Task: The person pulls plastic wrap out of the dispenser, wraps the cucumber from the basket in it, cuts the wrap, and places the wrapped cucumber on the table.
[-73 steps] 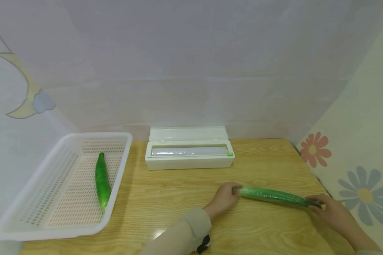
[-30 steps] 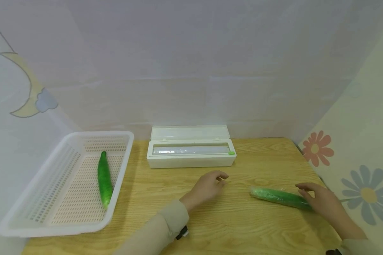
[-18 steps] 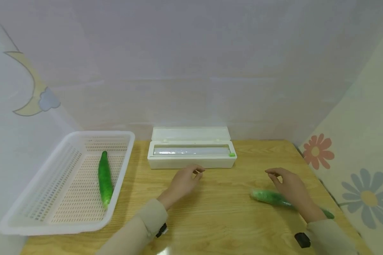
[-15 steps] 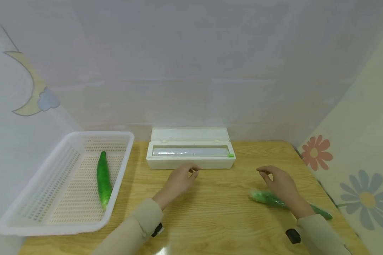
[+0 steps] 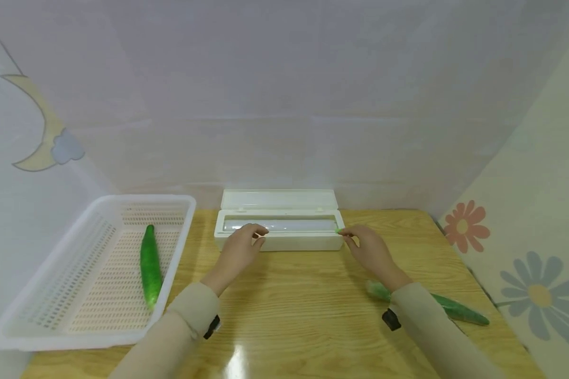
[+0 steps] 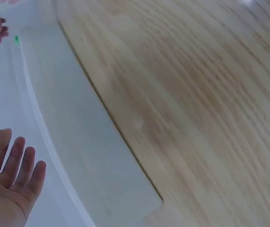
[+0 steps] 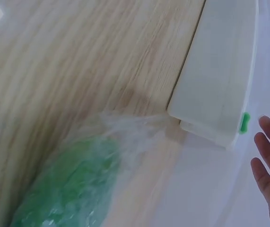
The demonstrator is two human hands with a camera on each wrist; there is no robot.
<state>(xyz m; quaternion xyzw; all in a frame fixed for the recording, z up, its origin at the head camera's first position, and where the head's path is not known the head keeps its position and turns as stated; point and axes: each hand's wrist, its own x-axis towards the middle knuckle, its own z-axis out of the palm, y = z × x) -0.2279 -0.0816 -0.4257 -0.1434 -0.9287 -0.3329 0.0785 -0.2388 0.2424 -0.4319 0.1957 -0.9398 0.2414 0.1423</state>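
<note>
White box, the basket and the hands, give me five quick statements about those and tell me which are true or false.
1. The lid of the box is open. True.
2. Two cucumbers lie in the basket. False: the basket holds one cucumber.
3. The right hand is near the green tab. True.
4. The left hand grips the wrapped cucumber. False: the left hand is by the box, holding nothing.
5. The wrapped cucumber lies on the table. True.

Left grip, right grip relaxed
</note>
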